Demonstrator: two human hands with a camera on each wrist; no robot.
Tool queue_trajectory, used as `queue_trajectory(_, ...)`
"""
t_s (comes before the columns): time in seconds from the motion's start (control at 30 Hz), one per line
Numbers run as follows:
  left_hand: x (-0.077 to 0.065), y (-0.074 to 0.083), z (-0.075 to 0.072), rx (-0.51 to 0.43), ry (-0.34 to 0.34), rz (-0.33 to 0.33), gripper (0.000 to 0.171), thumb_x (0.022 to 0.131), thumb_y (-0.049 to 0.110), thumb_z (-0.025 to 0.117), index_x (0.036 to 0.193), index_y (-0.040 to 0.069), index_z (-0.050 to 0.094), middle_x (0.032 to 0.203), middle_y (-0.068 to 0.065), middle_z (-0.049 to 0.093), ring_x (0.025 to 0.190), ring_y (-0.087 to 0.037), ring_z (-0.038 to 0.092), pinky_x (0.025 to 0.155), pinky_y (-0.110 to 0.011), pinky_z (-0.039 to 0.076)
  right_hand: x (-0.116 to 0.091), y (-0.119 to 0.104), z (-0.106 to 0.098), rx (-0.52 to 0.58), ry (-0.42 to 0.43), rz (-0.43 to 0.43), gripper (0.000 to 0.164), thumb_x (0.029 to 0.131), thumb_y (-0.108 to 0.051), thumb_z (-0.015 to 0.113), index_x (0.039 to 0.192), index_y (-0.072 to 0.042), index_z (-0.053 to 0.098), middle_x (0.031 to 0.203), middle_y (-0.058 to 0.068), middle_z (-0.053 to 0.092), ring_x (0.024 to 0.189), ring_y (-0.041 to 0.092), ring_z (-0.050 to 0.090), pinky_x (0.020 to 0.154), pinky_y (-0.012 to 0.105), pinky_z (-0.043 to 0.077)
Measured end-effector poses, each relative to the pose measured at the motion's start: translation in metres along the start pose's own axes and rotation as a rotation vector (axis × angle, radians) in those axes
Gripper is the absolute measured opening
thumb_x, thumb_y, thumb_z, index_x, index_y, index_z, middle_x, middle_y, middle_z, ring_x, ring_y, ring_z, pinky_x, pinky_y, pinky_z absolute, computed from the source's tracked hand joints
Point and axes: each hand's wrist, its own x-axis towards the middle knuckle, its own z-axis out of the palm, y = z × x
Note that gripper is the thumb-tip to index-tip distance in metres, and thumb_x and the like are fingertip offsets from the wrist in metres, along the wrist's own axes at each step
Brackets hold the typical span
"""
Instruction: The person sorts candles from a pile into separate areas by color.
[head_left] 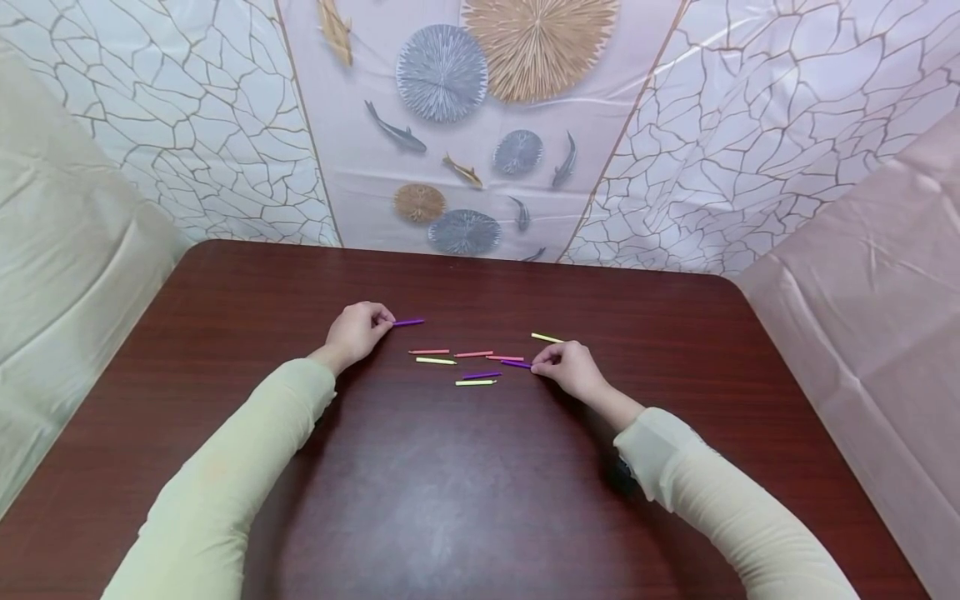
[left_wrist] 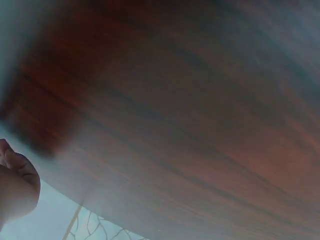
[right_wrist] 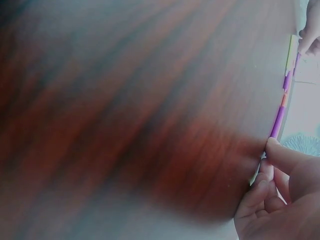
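Note:
At the left of a loose group of thin coloured sticks with small narrow tips, my left hand [head_left: 360, 330] pinches the end of a purple stick [head_left: 409, 322]. My right hand [head_left: 572, 368] grips another purple stick [head_left: 516, 363] between thumb and fingertips, its far end close to a pink stick [head_left: 506, 358]. Between the hands lie two more pink sticks, a third purple stick [head_left: 482, 375] and two yellow sticks. A third yellow stick [head_left: 546, 337] lies just behind my right hand. In the left wrist view only part of the left hand [left_wrist: 19, 185] shows; its stick is hidden.
The sticks lie on a dark reddish-brown wooden table [head_left: 435, 483] with rounded far corners. Patterned cloth [head_left: 465, 167] hangs behind it, and plain pale cloth [head_left: 862, 250] hangs along the sides. Both forearms, in pale sleeves, reach over the table.

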Motion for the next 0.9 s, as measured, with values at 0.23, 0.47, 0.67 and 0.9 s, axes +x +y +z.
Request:
queue_trajectory(0.23,-0.005,-0.003,0.0,0.013,-0.005,-0.016,0.014,0.091,0.014,0.056,0.095,0.006,0.067,0.09,-0.009,0.063,0.083,-0.022,0.054,0.076,-0.035,0.044,0.0,-0.001,0.001,-0.002,-0.002,0.003,0.009,0.078,-0.014,0.073,0.076,-0.005,0.072,0.066,0.002,0.065,0.063,0.007,0.05,0.064,0.023,0.041)
queue_trajectory(0.47,-0.007,-0.004,0.0,-0.015,0.006,-0.03,0.016,0.09,0.014,0.057,0.099,0.004,0.066,0.092,-0.012,0.063,0.085,-0.024,0.055,0.078,-0.038,0.044,-0.001,0.0,0.003,0.0,-0.015,0.006,0.009,0.079,-0.014,0.072,0.077,-0.005,0.072,0.067,0.002,0.066,0.064,0.008,0.05,0.065,0.023,0.042)
queue_trajectory(0.67,-0.007,0.002,-0.001,-0.096,0.08,0.001,0.017,0.088,0.016,0.061,0.099,0.004,0.066,0.093,-0.013,0.062,0.087,-0.025,0.054,0.081,-0.037,0.043,-0.001,0.001,0.002,0.005,-0.011,0.001,0.009,0.079,-0.014,0.073,0.077,-0.005,0.072,0.067,0.002,0.065,0.064,0.008,0.051,0.065,0.024,0.042)
queue_trajectory(0.9,-0.014,0.018,0.003,-0.199,0.029,0.1,0.013,0.084,0.015,0.067,0.093,0.005,0.068,0.087,-0.009,0.064,0.079,-0.02,0.054,0.073,-0.028,0.042,0.001,0.001,0.001,-0.009,-0.006,-0.008,0.008,0.079,-0.013,0.073,0.077,-0.005,0.072,0.067,0.001,0.064,0.064,0.008,0.05,0.065,0.024,0.042)
